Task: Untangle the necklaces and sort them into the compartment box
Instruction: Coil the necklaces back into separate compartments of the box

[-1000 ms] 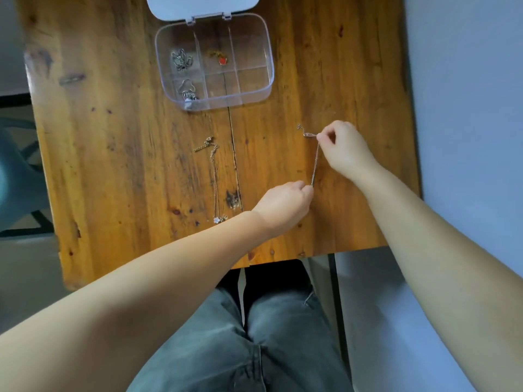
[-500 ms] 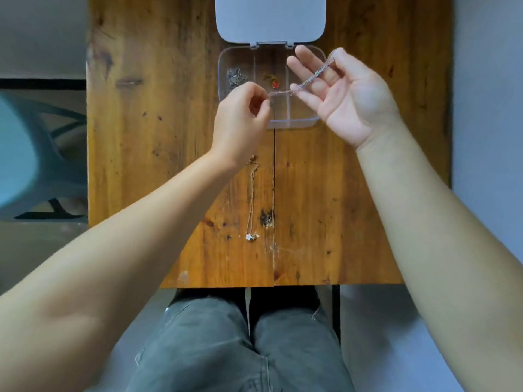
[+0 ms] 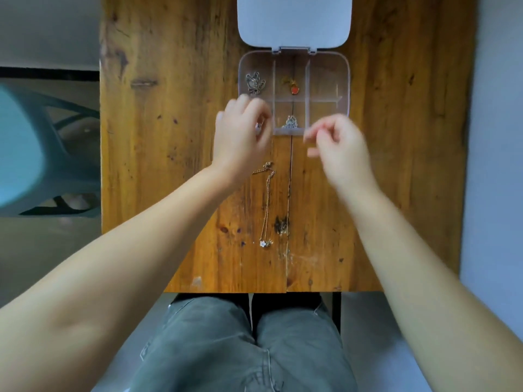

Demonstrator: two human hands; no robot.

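The clear compartment box (image 3: pixel 343 80) stands at the table's far edge with its lid (image 3: pixel 294 21) folded back. A silver necklace (image 3: pixel 254 83) fills its far-left cell and a gold one with a red pendant (image 3: pixel 293 86) the far-middle cell. Another silver necklace (image 3: pixel 291 123) lies heaped in the near-middle cell. My left hand (image 3: pixel 240 140) is blurred, curled over the near-left cell and hiding it. My right hand (image 3: pixel 336 145), also blurred, hovers at the box's near-right corner with fingers apart and nothing in them. A gold necklace (image 3: pixel 267 199) with a flower pendant lies stretched on the table.
The wooden table (image 3: pixel 169 165) has a seam running down its middle and ends just above my lap. A teal chair (image 3: pixel 34 154) stands to the left. A grey wall or floor borders the table on the right.
Both hands held a silver chain stretched between them and carried it up over the box. Now the chain lies heaped in the near-middle cell and both hands have drawn back toward me.
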